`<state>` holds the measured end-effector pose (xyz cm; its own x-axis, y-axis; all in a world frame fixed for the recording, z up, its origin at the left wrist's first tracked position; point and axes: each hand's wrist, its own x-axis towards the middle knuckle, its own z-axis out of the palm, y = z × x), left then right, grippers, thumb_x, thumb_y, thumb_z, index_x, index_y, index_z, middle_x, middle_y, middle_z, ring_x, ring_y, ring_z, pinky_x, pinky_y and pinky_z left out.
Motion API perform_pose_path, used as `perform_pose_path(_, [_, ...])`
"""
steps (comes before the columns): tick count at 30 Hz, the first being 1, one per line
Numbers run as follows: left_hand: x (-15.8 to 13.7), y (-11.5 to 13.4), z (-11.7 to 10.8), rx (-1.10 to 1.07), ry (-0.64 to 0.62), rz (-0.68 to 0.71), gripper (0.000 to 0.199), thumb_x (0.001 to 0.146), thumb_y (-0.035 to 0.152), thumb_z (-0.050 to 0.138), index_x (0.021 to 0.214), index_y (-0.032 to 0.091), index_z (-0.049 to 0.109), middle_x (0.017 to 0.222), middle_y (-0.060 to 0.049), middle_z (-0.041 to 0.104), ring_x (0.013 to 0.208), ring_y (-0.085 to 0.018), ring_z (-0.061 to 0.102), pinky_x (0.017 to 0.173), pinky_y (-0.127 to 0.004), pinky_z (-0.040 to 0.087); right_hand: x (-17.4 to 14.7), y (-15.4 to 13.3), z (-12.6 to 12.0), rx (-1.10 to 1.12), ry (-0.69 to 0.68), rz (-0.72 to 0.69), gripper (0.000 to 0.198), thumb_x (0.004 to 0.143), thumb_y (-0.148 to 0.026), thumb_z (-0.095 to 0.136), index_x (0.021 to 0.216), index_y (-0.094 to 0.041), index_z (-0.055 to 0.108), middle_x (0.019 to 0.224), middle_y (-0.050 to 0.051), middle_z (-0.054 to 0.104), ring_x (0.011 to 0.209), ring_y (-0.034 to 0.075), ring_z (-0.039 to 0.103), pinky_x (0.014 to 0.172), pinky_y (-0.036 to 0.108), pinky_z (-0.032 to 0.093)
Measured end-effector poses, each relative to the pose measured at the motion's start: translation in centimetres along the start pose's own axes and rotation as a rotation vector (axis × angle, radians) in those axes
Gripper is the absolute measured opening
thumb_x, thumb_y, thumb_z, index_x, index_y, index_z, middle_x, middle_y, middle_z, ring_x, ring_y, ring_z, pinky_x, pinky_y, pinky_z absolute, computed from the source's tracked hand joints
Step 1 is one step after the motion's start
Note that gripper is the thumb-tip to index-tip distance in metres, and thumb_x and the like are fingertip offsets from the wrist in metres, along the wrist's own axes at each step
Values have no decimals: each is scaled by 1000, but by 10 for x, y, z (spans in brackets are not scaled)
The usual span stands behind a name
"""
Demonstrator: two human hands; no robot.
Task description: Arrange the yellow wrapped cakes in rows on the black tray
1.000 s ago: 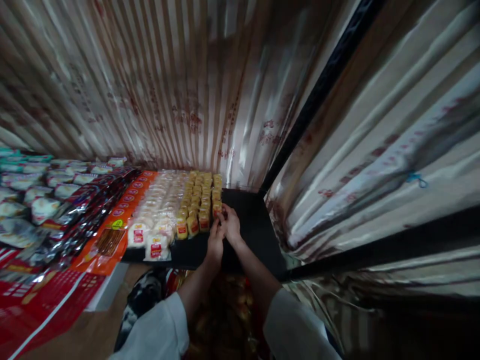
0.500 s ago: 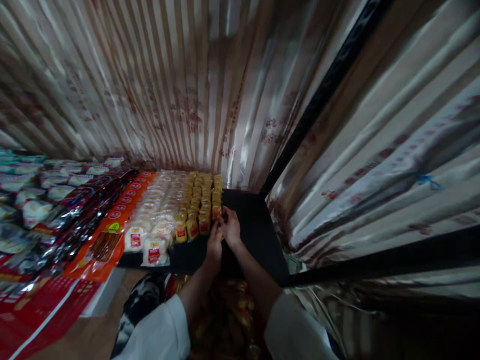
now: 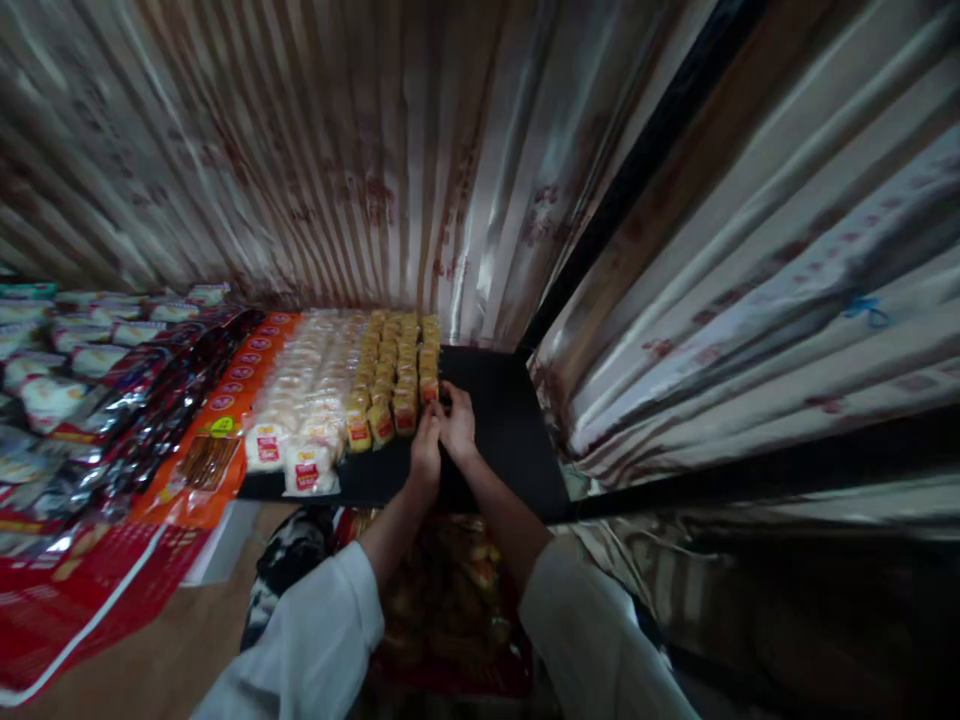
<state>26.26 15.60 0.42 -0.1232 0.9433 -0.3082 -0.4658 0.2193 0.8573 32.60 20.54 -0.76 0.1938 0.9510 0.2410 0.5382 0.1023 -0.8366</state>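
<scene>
Yellow packs: standing in rows on the black shelf, right of the white packs. Left hand and right hand: meeting at the front end of the rightmost yellow row, fingers curling part-closed; whether either is gripping a pack, cannot tell. Orange bag: lying left of the white packs.

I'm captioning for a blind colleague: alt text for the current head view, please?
A person's left hand and right hand are close together at the front of the rightmost row of small yellow packets on a black shelf. White packets and an orange packet lie to the left; striped sheeting hangs behind.
</scene>
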Motion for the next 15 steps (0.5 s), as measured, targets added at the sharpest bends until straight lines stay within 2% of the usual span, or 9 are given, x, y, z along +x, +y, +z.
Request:
perform_pose_path(3, [-5, 4, 1, 35, 0, 7, 38, 90, 21, 44, 126, 18, 53, 141, -6, 47, 131, -17, 42, 110, -30, 33, -8, -5, -5, 17, 21, 19, 39, 80, -25, 52, 117, -15, 58, 116, 14, 52, 104, 22, 53, 83, 32, 52])
perform_pose_path(7, [-20, 5, 2, 67, 38, -4, 33, 85, 22, 51, 117, 18, 60, 133, -8, 55, 124, -20, 49, 106, -32, 37, -26, -9, -15, 40, 10, 42, 36, 80, -22, 49, 114, -16, 60, 116, 13, 52, 100, 20, 55, 78, 30, 53])
perform_pose_path(11, [-49, 3, 0, 129, 44, 30, 30, 83, 21, 50, 111, 17, 62, 116, -8, 65, 109, -20, 60, 98, -33, 43, -54, -15, -32, 49, -26, 32, 33, 81, -19, 45, 110, -16, 62, 112, 11, 57, 95, 19, 58, 75, 29, 53])
perform_pose_path(15, [-87, 0, -9, 256, 17, 155, 24, 84, 21, 48, 102, 19, 63, 106, -6, 67, 98, -17, 61, 90, -28, 46, -90, -26, -58, 26, -52, -30, 31, 83, -20, 43, 106, -18, 64, 107, 8, 62, 96, 17, 59, 84, 28, 50])
